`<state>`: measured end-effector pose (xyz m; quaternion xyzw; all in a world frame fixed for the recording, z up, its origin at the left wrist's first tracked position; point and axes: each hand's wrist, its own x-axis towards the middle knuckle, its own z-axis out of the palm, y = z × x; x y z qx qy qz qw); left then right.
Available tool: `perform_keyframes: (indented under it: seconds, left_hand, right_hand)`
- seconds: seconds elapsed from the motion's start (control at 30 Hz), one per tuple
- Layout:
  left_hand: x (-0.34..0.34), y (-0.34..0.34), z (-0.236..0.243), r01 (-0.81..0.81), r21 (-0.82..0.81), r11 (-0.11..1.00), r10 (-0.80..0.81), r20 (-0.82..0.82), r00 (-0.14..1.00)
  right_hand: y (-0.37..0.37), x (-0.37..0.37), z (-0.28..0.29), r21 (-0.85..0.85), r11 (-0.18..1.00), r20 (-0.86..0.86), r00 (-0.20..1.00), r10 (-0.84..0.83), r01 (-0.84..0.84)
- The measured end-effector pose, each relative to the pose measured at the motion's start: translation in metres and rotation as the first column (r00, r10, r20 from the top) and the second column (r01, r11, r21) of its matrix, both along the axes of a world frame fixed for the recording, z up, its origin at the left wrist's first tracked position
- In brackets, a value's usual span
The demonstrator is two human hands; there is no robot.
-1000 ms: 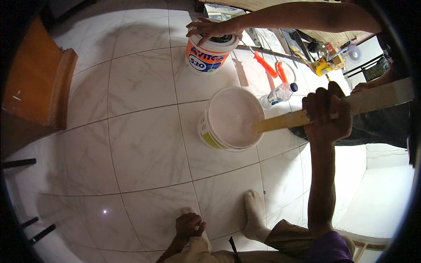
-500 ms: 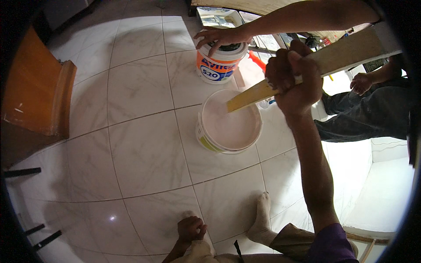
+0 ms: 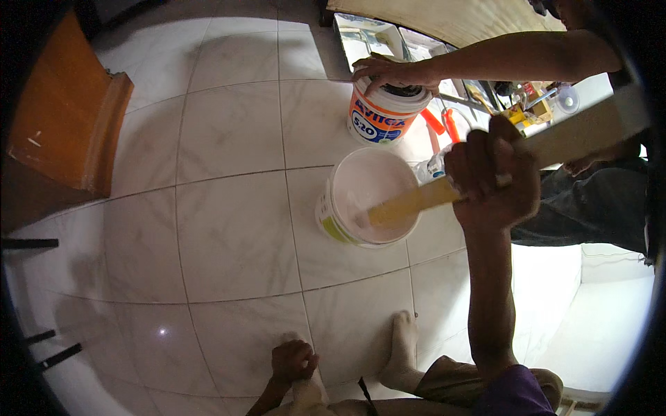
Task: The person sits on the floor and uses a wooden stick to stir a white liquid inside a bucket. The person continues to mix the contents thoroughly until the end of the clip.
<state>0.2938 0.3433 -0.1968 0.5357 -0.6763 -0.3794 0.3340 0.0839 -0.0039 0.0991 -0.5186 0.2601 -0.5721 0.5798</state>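
My right hand (image 3: 494, 170) is closed around a long flat wooden stick (image 3: 579, 135). The stick's lower end dips into pale pink liquid, which looks like paint, in an open white bucket (image 3: 326, 220) on the floor. My left hand (image 3: 293, 360) rests beside my leg in a loose fist, with nothing visible in it. Just beyond the open bucket stands a white, orange and blue paint bucket (image 3: 380, 118). A co-worker's hand (image 3: 385, 71) lies across its top.
At the right, the co-worker's leg (image 3: 590, 208) in dark trousers is close to my stick. Red-handled tools (image 3: 452, 125) and a white tray (image 3: 364, 35) lie at the back. A wooden furniture base (image 3: 66, 125) stands left on the tiled floor (image 3: 236, 236).
The stick's tip has moved down toward the near side of the bucket, and my right hand has shifted slightly right and lower. My left hand stays by my leg.
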Motion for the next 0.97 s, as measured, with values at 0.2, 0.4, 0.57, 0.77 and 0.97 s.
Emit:
perform_keyframes:
  seconds: [0.2, 0.4, 0.57, 0.77, 0.97]
  left_hand:
    - [0.01, -0.008, 0.01, 0.045, 0.056, 0.997, -0.045, 0.005, 0.999]
    - [0.005, -0.008, 0.002, 0.044, 0.072, 0.996, -0.046, 0.018, 0.999]
    - [0.007, -0.008, 0.003, 0.017, 0.065, 0.998, -0.016, -0.011, 1.0]
    - [-0.03, -0.152, 0.107, -0.138, -0.413, 0.9, 0.11, -0.091, 0.99]
    - [-0.071, -0.297, 0.163, -0.239, -0.393, 0.888, 0.172, -0.2, 0.965]
  right_hand:
    - [-0.047, 0.027, -0.006, -0.186, 0.963, -0.106, 0.971, -0.215, 0.193]
    - [-0.048, -0.008, -0.01, -0.564, 0.742, -0.4, 0.667, -0.629, 0.362]
    - [-0.017, -0.048, 0.007, -0.085, 0.994, -0.134, 0.988, -0.076, 0.065]
    - [-0.001, -0.027, -0.001, -0.042, 0.999, -0.059, 0.998, 0.02, -0.022]
    - [-0.034, 0.024, -0.022, -0.097, 0.991, 0.039, 0.995, 0.095, -0.091]
